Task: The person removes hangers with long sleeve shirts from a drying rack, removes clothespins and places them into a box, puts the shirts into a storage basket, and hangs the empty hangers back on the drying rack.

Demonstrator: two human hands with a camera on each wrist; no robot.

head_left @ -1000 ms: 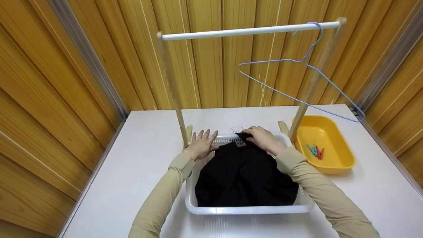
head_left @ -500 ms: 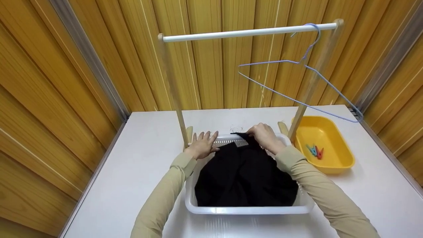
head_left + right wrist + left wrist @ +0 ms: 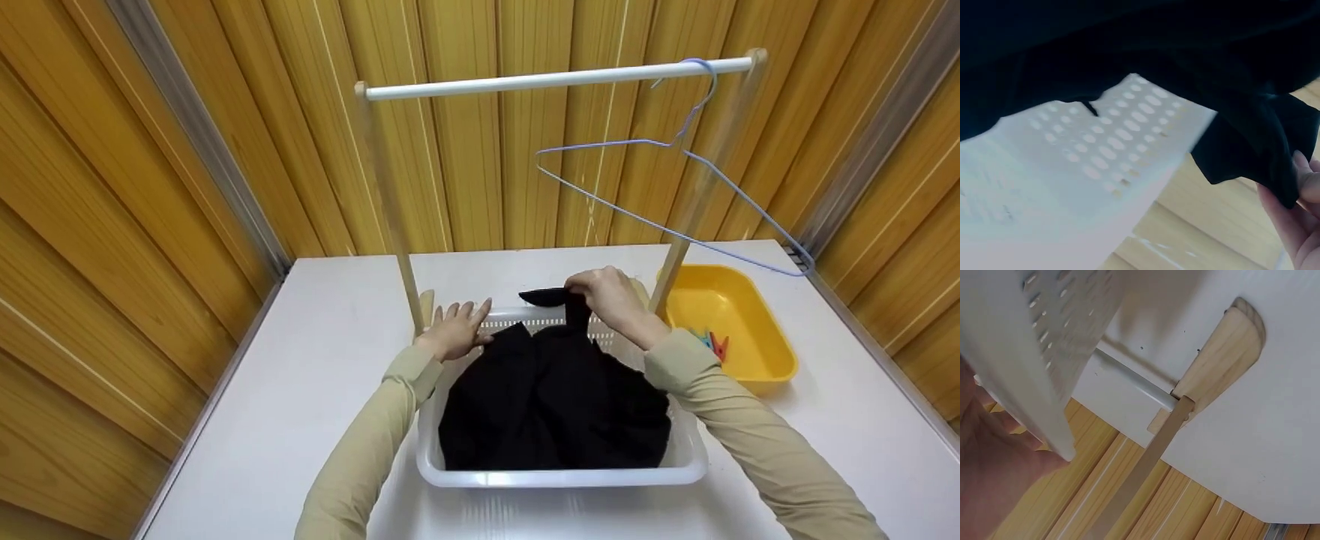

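A black garment (image 3: 551,405) lies heaped in a white perforated basket (image 3: 562,478). My right hand (image 3: 615,300) pinches a narrow end of the garment above the basket's far rim. In the right wrist view, the pinched cloth (image 3: 1275,163) hangs between thumb and fingers, with the perforated basket wall beside it. My left hand (image 3: 452,334) rests at the basket's far left corner, its fingers spread and straight. The left wrist view has that hand (image 3: 999,467) against the edge of the basket rim (image 3: 1033,405).
A wooden rack with a white rail (image 3: 555,80) stands behind the basket. A blue wire hanger (image 3: 615,204) hangs at the rail's right end. To the right is a yellow tub (image 3: 750,311) holding a red clothespin (image 3: 718,347) and a teal clothespin (image 3: 703,337).
My right hand has raised the pinched end of the garment up from the far rim and slightly to the right. The left hand stays at the basket's corner.
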